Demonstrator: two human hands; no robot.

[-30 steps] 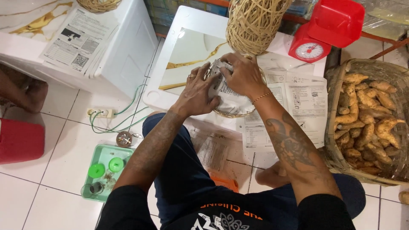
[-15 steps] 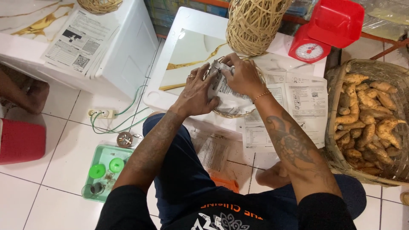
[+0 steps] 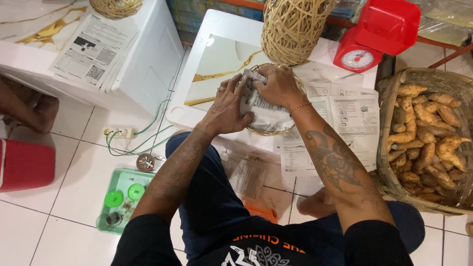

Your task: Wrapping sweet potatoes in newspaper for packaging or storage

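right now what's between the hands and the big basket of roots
Head view: printed paper sheets lie on the white table between the hands and the root basket.

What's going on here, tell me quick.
A seated person presses a printed paper sheet into a small woven basket on a low white table. The left hand grips the sheet's near side; the right hand folds its top edge. A tall wicker basket and a red scale stand behind. A big basket of roots sits on the floor to the right.
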